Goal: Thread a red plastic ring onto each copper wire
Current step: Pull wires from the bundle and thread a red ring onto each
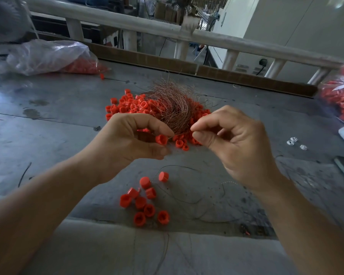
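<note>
My left hand [133, 135] pinches a red plastic ring [161, 139] between thumb and fingers. Just to its right, my right hand [232, 141] pinches a thin copper wire between thumb and forefinger, its end close to the ring. Behind both hands a curved bundle of copper wires [173, 108] lies on a heap of loose red rings [127, 106]. Nearer to me, several red rings [143, 199] lie on the grey table, with thin wires [187, 195] trailing from them.
A clear plastic bag of red rings [54, 56] lies at the back left, another bag [339, 92] at the right edge. Small white pieces [295, 142] sit on the right. A cardboard strip [207, 73] and a white railing [147, 24] bound the grey table's [48, 126] far side.
</note>
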A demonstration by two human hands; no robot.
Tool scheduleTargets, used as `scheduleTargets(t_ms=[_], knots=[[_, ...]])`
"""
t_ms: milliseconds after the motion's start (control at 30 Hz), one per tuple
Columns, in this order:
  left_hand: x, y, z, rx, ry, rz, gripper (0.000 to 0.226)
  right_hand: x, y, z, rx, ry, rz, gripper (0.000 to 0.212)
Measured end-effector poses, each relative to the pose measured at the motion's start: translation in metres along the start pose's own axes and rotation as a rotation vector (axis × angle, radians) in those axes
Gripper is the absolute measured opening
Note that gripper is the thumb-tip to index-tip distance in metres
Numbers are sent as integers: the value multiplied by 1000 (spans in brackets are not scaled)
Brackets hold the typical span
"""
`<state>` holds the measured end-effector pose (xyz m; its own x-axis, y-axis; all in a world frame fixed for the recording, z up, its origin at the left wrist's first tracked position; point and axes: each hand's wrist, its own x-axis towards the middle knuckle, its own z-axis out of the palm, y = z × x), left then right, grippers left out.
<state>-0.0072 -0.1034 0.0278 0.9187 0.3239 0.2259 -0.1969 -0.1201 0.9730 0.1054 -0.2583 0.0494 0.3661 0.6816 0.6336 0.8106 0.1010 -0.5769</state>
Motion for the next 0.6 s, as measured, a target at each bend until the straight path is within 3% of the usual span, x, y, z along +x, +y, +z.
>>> scheduleTargets(t_ms=[100, 400, 600], knots=[[-1, 1, 0, -29, -8, -11, 38, 0, 0, 0, -11, 10, 40, 17], [-2, 0, 4, 42, 54, 39, 31, -2, -3, 2, 9, 1, 120, 22], [-4, 2, 7, 8, 27, 90, 25, -5, -7, 11, 7, -66, 149, 9]])
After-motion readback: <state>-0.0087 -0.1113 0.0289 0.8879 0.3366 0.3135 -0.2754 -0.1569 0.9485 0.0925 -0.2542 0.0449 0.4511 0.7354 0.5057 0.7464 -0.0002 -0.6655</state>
